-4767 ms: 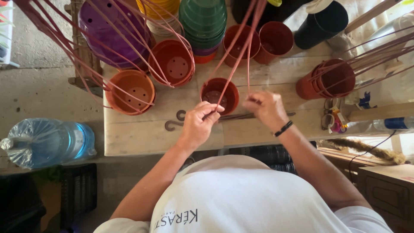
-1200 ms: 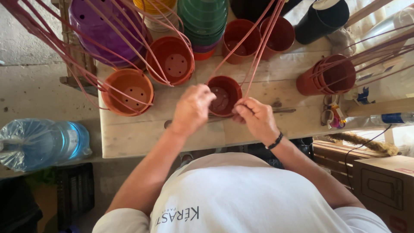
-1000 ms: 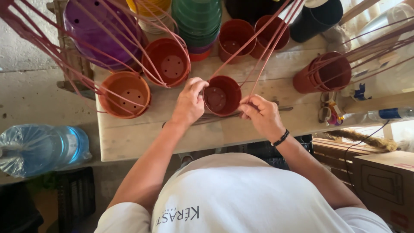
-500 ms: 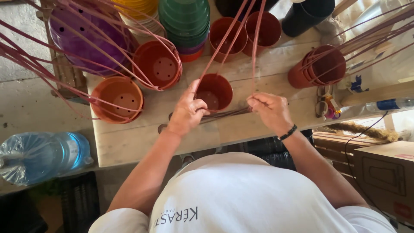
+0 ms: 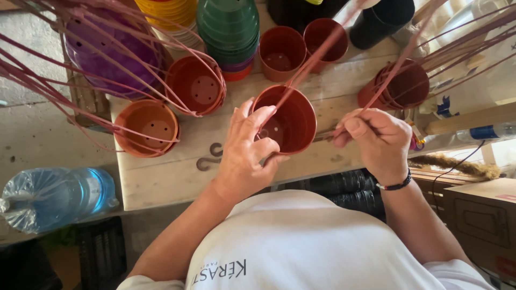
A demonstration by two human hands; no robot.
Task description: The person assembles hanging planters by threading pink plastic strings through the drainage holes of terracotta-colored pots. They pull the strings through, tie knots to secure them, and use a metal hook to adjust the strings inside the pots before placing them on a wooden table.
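**Terracotta pot and its hanger strands**

The small terracotta-coloured plastic pot you held sat tilted on the pale wooden bench, mouth open, drain holes showing inside. Thin reddish plastic hanger strands rose from its rim toward the top, one pinched near its right side.

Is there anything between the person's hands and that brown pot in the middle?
Nothing visible. The left hand already touches the pot, fingers on its near rim. The right hand sits just right of the pot, pinching a thin strand; only bare table lies between them.
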